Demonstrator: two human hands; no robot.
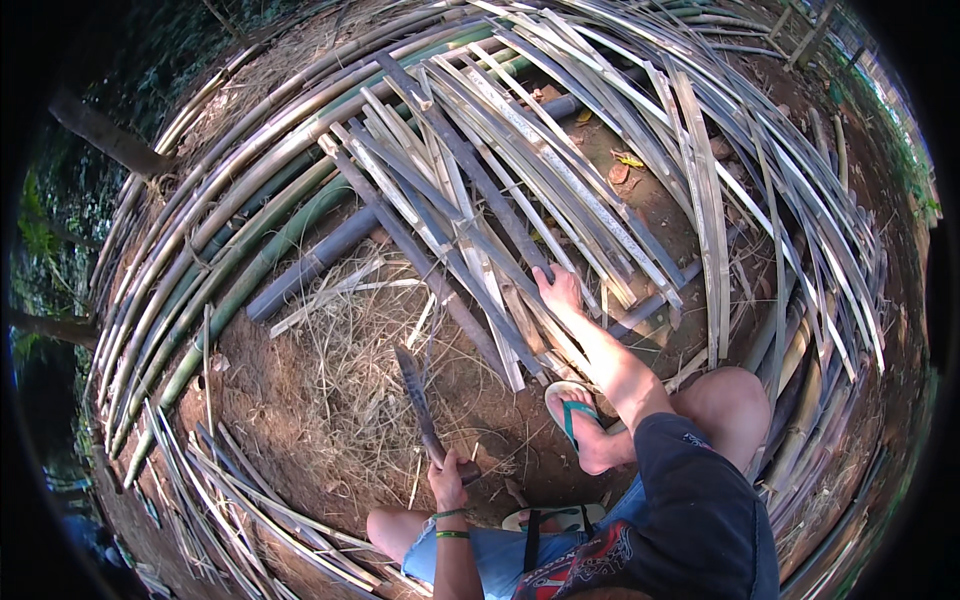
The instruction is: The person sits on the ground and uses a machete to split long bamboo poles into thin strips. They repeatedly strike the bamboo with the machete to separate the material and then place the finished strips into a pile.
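My left hand [447, 482], with bands at its wrist, is closed around the handle of a machete [416, 400]. The blade points up and away from me, over the ground. Farther forward, my right hand [560, 290] grips the near end of a dark split bamboo strip [508, 220]. That strip slants away to the far left across a loose pile of pale and grey bamboo strips [570, 165]. Part of the grip is hidden by the back of the hand. The blade and the held strip are apart.
Long bamboo poles [270, 225] curve along the left and far side. More split strips [800, 220] lie at the right, and thin ones [270, 510] at the lower left. Fibrous shavings [365, 360] cover the soil. My sandalled foot [580, 425] is beside the pile's near end.
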